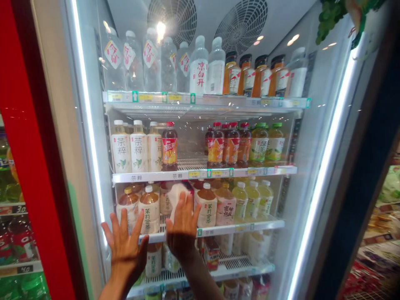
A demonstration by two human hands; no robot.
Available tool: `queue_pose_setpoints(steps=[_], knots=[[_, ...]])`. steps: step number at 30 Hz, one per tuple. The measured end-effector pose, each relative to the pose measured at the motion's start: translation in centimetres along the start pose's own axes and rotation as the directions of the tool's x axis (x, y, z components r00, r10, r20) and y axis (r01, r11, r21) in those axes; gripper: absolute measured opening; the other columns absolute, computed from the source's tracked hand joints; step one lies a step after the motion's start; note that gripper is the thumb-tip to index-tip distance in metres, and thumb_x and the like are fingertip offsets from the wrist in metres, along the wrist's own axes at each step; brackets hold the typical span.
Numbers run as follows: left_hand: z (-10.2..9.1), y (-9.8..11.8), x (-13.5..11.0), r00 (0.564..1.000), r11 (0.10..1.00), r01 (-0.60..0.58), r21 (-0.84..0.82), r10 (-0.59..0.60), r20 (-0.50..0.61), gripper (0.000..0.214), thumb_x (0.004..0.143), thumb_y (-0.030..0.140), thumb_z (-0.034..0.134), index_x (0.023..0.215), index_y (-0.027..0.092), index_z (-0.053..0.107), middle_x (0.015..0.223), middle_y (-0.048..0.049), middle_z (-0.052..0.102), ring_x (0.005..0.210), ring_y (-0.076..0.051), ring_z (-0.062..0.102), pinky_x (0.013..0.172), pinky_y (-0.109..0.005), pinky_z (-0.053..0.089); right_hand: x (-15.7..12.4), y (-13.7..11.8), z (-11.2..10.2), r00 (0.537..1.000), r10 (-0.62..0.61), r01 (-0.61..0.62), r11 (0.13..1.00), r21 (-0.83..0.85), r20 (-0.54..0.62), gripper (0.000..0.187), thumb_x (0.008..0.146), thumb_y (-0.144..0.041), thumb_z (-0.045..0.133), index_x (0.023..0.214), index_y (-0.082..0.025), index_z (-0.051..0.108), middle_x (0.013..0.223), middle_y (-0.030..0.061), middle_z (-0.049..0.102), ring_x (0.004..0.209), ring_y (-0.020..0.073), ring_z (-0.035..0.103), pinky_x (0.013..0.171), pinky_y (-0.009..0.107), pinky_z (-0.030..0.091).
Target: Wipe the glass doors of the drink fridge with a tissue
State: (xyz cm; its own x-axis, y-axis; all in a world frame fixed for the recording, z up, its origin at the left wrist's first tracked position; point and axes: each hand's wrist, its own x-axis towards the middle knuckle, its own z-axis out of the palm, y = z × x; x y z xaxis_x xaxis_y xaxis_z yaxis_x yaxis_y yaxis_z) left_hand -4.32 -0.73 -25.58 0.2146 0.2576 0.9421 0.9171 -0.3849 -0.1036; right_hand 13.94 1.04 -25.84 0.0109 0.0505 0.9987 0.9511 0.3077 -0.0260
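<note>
My left hand [125, 246] lies flat with its fingers spread against the glass door [315, 137] of a drinks fridge, low on the left by the lit door frame. My right hand [183, 227] is also flat with fingers stretched upward, and it presses a white cloth [176, 195] against the glass. The cloth shows above the fingertips, in front of the third shelf [250, 227] of pale tea bottles [150, 210]. I cannot tell whether any finger grips the cloth.
Inside the fridge, water bottles [199, 68] and orange drinks [246, 75] fill the top shelf, with white and red-capped bottles [169, 146] on the second. A red fridge frame [28, 137] with green bottles stands to the left. Packaged goods [383, 233] lie at the right.
</note>
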Motion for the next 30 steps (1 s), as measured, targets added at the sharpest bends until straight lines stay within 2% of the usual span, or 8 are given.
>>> queue_pose_setpoints(steps=[2, 4, 9, 11, 16, 18, 23, 30], knots=[[0.4, 1.6, 0.9, 0.999, 0.999, -0.026, -0.037, 0.026, -0.025, 0.082, 0.095, 0.021, 0.051, 0.163, 0.038, 0.008, 0.174, -0.0068, -0.007, 0.159, -0.041, -0.008, 0.122, -0.079, -0.001, 4.0, 1.8, -0.2, 0.995, 0.072, -0.075, 0.996, -0.047, -0.071, 0.079, 0.101, -0.02, 0.042, 0.163, -0.001, -0.003, 0.169, 0.0221, 0.017, 0.16, 0.0366, 0.009, 0.125, 0.071, 0.016], [0.8, 3.2, 1.6, 0.998, 0.997, -0.046, -0.065, 0.043, -0.042, 0.084, 0.094, 0.021, 0.053, 0.163, 0.039, 0.009, 0.174, -0.0048, -0.006, 0.159, -0.041, -0.008, 0.123, -0.078, -0.002, 4.9, 2.7, -0.8, 0.998, 0.056, -0.058, 0.997, -0.058, -0.04, 0.077, 0.102, -0.022, 0.043, 0.164, -0.004, 0.0, 0.169, 0.0196, 0.021, 0.16, 0.0348, 0.009, 0.126, 0.07, 0.014], [2.2, 7.3, 2.0, 0.995, 0.998, -0.031, -0.053, 0.026, -0.092, 0.082, 0.093, 0.023, 0.05, 0.162, 0.042, 0.01, 0.174, -0.0038, -0.005, 0.159, -0.041, -0.006, 0.123, -0.078, 0.001, -5.0, 6.3, -2.8, 0.98, -0.153, 0.156, 0.988, -0.017, 0.125, 0.072, 0.101, -0.05, 0.048, 0.162, -0.016, 0.03, 0.162, 0.0058, 0.043, 0.159, 0.0251, 0.023, 0.134, 0.05, 0.004], [3.0, 9.4, 2.3, 0.996, 0.998, -0.026, -0.057, 0.021, -0.09, 0.081, 0.093, 0.024, 0.049, 0.161, 0.044, 0.011, 0.174, -0.0042, -0.002, 0.159, -0.045, -0.003, 0.119, -0.083, 0.005, -6.8, 11.3, -4.1, 0.988, -0.124, 0.131, 0.989, -0.076, 0.087, 0.071, 0.103, -0.051, 0.041, 0.163, -0.014, 0.028, 0.163, 0.0087, 0.041, 0.159, 0.0271, 0.022, 0.133, 0.053, 0.003], [5.3, 16.3, 4.4, 0.998, 0.992, -0.011, -0.125, 0.003, -0.064, 0.08, 0.093, 0.026, 0.05, 0.159, 0.051, 0.012, 0.174, 0.0002, 0.0, 0.158, -0.046, -0.001, 0.117, -0.086, 0.007, -2.7, 25.5, -7.9, 0.976, 0.207, -0.216, 0.95, -0.225, -0.062, 0.073, 0.106, -0.042, 0.025, 0.166, -0.009, 0.0, 0.172, 0.019, 0.009, 0.16, 0.0358, 0.005, 0.129, 0.065, 0.004], [6.2, 19.5, 5.1, 0.997, 0.989, 0.003, -0.146, -0.014, -0.072, 0.081, 0.093, 0.025, 0.05, 0.159, 0.052, 0.011, 0.175, 0.0014, -0.001, 0.159, -0.045, -0.001, 0.118, -0.084, 0.005, -3.7, 27.2, -8.6, 0.972, 0.229, -0.234, 0.945, -0.23, -0.048, 0.075, 0.106, -0.046, 0.022, 0.165, -0.004, 0.001, 0.17, 0.0235, 0.012, 0.16, 0.0375, 0.008, 0.128, 0.068, 0.01], [8.6, 26.6, 5.1, 0.998, 0.986, -0.029, -0.163, 0.018, -0.068, 0.077, 0.094, 0.026, 0.047, 0.159, 0.051, 0.014, 0.175, 0.0025, 0.002, 0.16, -0.042, 0.001, 0.122, -0.079, 0.003, -10.7, 27.7, -9.1, 0.994, -0.015, 0.033, 0.985, -0.17, 0.106, 0.081, 0.104, -0.058, 0.02, 0.163, -0.002, 0.016, 0.159, 0.0243, 0.043, 0.159, 0.0338, 0.019, 0.128, 0.067, 0.013], [10.6, 32.7, 5.5, 0.994, 0.986, -0.064, -0.151, 0.05, -0.094, 0.078, 0.094, 0.024, 0.047, 0.16, 0.049, 0.015, 0.175, 0.0004, 0.003, 0.16, -0.039, 0.001, 0.125, -0.074, 0.002, -2.7, 38.1, -13.1, 0.965, 0.258, -0.26, 0.955, -0.142, -0.035, 0.076, 0.106, -0.051, 0.015, 0.164, -0.004, -0.001, 0.17, 0.0262, 0.014, 0.16, 0.0382, 0.007, 0.122, 0.075, 0.015]])
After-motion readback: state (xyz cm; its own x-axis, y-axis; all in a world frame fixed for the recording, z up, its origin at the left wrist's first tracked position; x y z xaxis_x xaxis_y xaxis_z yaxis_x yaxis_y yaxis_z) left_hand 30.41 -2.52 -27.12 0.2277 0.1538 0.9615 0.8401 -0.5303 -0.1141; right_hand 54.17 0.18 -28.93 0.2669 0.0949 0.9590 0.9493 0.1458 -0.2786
